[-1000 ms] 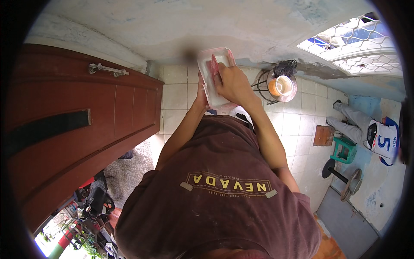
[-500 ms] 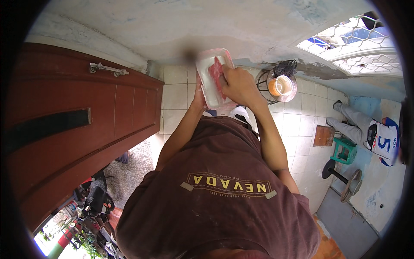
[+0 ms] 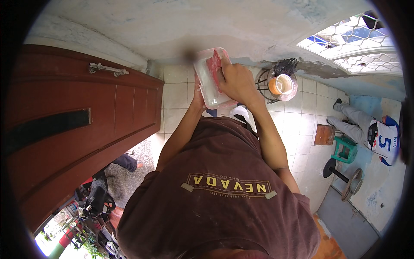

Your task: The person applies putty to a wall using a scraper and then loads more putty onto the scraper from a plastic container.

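Close to the wall, my left hand [image 3: 197, 98] is closed on the left side of a pale, pink-edged rectangular tray [image 3: 222, 105]. The tray is tilted and has a wet white coating inside, which looks like paste. My right hand [image 3: 239, 84] grips a flat red spreader [image 3: 213, 65] and holds it in the tray, against the right part of its inside. Most of my left fingers are hidden behind the tray, and my right palm covers the near end of the spreader.
Right of my hands, a round stool [image 3: 294, 90] bears an orange cup [image 3: 282, 85] and a black plastic bag [image 3: 285, 67]. A brown door [image 3: 99, 112] stands left, a patchy wall [image 3: 168, 32] ahead. Far right are a person [image 3: 384, 138] and a green stool [image 3: 345, 150]; another person's leg [image 3: 126, 162] shows lower left.
My right hand and the red spreader have shifted slightly left within the tray. The tray has moved a little left too. More of the other person's leg and a foot show below the door.
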The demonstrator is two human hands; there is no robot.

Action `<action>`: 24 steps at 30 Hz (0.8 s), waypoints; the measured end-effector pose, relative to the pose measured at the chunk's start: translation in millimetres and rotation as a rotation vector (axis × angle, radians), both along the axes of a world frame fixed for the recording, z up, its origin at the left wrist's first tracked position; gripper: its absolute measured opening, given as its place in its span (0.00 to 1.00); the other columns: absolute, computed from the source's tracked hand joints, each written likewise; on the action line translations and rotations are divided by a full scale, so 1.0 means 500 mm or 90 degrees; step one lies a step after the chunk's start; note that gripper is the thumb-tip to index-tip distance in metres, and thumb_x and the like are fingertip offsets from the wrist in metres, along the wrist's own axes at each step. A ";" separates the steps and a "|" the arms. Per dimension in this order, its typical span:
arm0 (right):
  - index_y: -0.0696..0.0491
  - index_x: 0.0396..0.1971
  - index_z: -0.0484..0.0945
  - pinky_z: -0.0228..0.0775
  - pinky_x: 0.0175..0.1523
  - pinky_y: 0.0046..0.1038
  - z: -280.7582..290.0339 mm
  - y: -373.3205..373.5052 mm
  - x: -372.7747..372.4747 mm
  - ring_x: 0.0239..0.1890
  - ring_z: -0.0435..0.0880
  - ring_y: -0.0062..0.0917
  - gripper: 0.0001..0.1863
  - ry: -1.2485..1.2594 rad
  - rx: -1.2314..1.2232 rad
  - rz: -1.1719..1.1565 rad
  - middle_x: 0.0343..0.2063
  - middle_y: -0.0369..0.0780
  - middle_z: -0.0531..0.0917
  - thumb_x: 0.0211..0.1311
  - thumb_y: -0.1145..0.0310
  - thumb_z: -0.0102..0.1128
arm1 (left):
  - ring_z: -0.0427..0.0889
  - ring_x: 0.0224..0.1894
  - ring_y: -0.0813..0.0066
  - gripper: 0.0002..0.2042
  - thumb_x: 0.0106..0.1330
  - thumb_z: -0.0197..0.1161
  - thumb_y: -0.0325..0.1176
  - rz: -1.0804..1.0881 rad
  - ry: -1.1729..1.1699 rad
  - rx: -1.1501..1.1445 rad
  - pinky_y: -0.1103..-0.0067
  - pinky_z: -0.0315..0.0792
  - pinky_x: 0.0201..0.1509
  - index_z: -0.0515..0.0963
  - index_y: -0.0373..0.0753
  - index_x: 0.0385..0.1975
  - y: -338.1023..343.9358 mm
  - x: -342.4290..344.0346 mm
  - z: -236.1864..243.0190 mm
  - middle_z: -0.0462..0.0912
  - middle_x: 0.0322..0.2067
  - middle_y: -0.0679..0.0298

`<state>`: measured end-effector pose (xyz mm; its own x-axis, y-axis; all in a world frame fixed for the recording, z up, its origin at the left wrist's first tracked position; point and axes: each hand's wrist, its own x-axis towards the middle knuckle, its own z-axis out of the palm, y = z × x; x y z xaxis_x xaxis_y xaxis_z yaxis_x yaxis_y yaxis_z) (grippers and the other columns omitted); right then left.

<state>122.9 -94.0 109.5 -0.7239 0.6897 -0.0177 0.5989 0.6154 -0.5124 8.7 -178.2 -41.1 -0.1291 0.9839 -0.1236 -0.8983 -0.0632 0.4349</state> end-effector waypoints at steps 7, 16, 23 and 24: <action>0.62 0.40 0.77 0.80 0.34 0.47 -0.045 -0.027 -0.024 0.28 0.88 0.49 0.16 -0.041 0.024 0.086 0.24 0.53 0.86 0.60 0.64 0.59 | 0.67 0.73 0.60 0.38 0.75 0.37 0.69 -0.018 -0.002 -0.048 0.59 0.66 0.76 0.54 0.52 0.78 -0.015 -0.004 -0.021 0.63 0.74 0.60; 0.63 0.41 0.78 0.81 0.36 0.47 -0.052 -0.005 -0.039 0.30 0.88 0.48 0.17 0.011 0.023 -0.013 0.27 0.54 0.86 0.60 0.63 0.59 | 0.67 0.73 0.58 0.39 0.75 0.38 0.69 0.016 0.023 0.077 0.56 0.66 0.75 0.53 0.51 0.78 0.032 0.000 -0.075 0.63 0.74 0.58; 0.63 0.43 0.77 0.81 0.38 0.46 -0.039 0.013 -0.025 0.31 0.88 0.48 0.18 -0.076 -0.028 0.099 0.27 0.54 0.86 0.59 0.64 0.59 | 0.67 0.73 0.59 0.36 0.77 0.37 0.66 -0.034 -0.069 0.007 0.57 0.66 0.76 0.53 0.51 0.78 0.001 -0.033 -0.052 0.63 0.74 0.60; 0.63 0.43 0.77 0.81 0.38 0.46 -0.033 0.019 -0.028 0.31 0.88 0.48 0.18 -0.080 -0.027 0.092 0.27 0.53 0.86 0.60 0.63 0.59 | 0.67 0.73 0.58 0.35 0.78 0.37 0.64 -0.027 -0.105 0.021 0.55 0.67 0.75 0.53 0.52 0.78 0.007 -0.034 -0.040 0.63 0.74 0.59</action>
